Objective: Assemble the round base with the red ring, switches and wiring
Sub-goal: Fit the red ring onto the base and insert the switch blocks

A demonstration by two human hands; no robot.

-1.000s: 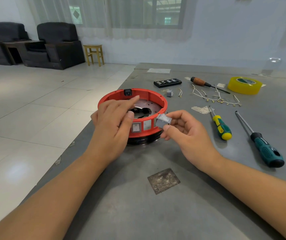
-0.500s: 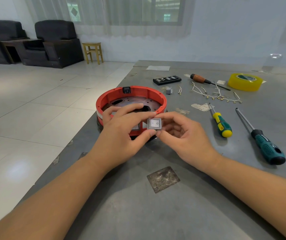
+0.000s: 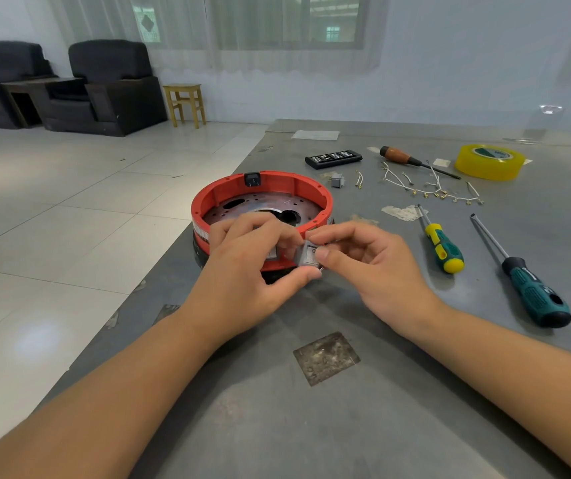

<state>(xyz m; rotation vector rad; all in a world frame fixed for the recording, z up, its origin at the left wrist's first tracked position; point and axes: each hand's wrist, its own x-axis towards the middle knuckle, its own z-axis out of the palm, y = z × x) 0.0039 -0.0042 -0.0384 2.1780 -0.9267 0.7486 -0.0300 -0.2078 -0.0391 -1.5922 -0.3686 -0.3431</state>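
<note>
Two hands meet at the near wall of the round base with its red plastic ring (image 3: pixel 261 202), which sits close to the left edge of the grey worktop (image 3: pixel 329 426) so we can reach its outer face straight on. Between them we hold a small grey rocker switch (image 3: pixel 308 255) right against that near wall, apparently lining it up with an opening there; the opening itself is hidden behind our fingers. Our left hand (image 3: pixel 253 267) curls over the rim, thumb under the switch and fingers steadying the ring. Our right hand (image 3: pixel 360 261) has its grip pinched on the switch's right side, thumb and forefinger closed on it, wrist low over the worktop. Loose white wires with brass terminals (image 3: pixel 429 188) and a spare grey switch (image 3: pixel 337 180) lie toward the far edge, awaiting later steps, we judge.
</note>
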